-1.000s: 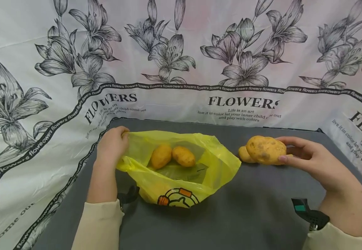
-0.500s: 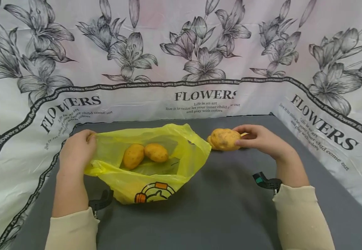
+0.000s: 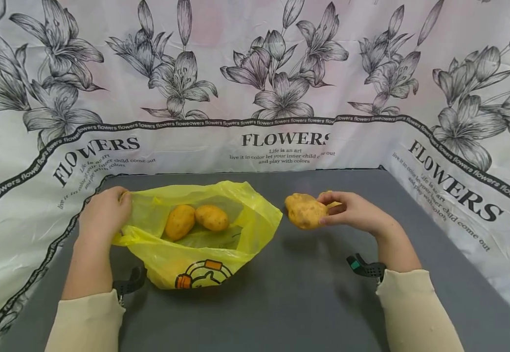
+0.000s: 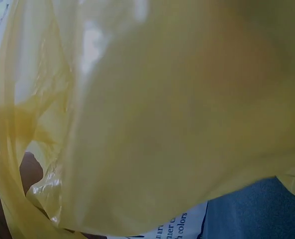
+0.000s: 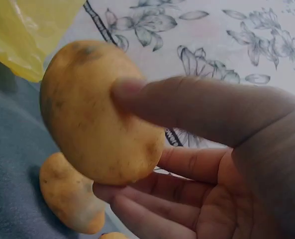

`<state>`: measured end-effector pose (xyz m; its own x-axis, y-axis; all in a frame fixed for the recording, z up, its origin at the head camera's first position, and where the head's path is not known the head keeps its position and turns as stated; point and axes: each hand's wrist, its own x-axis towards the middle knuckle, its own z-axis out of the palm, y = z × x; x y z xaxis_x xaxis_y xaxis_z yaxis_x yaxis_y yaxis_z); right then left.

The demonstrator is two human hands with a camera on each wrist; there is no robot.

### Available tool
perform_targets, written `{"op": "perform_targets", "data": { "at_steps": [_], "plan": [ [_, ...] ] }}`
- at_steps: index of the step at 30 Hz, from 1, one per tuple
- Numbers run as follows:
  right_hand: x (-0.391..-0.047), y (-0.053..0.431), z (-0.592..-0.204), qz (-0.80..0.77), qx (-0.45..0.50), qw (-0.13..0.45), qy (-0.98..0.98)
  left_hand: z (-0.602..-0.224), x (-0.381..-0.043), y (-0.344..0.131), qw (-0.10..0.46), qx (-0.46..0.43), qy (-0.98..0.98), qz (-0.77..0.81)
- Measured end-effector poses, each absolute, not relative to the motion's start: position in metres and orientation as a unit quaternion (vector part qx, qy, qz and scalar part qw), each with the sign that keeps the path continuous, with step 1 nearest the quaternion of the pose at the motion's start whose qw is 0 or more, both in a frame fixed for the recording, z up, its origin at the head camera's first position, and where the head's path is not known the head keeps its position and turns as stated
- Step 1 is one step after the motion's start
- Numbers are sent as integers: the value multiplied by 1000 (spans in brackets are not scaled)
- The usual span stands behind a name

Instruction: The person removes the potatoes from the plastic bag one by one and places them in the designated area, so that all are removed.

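Note:
My left hand (image 3: 105, 210) pinches the left rim of a yellow plastic bag (image 3: 188, 266), whose mouth gapes upward. Two potatoes, a left one (image 3: 180, 222) and a right one (image 3: 212, 217), show inside it. Thin yellow film fills most of the left wrist view, with a fingertip (image 4: 31, 172) at its lower left. To the right of the bag, my right hand (image 3: 356, 212) holds a large potato (image 5: 92, 114) between thumb and fingers. Beneath it in the right wrist view, another potato (image 5: 70, 194) lies on the table; a further one (image 5: 113, 235) just shows at the bottom edge.
The grey table (image 3: 281, 303) reaches back to a white flower-printed cloth (image 3: 219, 156) that hangs behind and at both sides. A black strap-like device (image 3: 365, 268) sits at the right wrist, and a similar one (image 3: 130, 282) at the left.
The head view has swung right. My right hand has shifted slightly left with its potato, closer to the bag. My left hand keeps its hold on the rim.

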<state>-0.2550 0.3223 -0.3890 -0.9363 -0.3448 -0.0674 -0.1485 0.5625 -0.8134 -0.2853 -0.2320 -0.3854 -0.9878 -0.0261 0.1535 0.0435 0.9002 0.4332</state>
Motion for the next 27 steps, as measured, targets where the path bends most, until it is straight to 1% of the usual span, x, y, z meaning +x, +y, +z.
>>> {"op": "perform_targets", "data": {
  "at_steps": [7,15,23,27],
  "plan": [
    [-262,323,-408,-414,-139,112,893,-378,-284,-232,76,-10,-974,-215],
    [-266,330,-411,-361,-133,126,914,-388,-285,-223,65,-18,-973,-220],
    [-269,325,-421,-371,-139,115,911,-389,-287,-226,90,-23,-973,-211],
    [-273,320,-422,-369,-137,112,912,-387,-287,-228,87,-18,-973,-213]
  ]
}}
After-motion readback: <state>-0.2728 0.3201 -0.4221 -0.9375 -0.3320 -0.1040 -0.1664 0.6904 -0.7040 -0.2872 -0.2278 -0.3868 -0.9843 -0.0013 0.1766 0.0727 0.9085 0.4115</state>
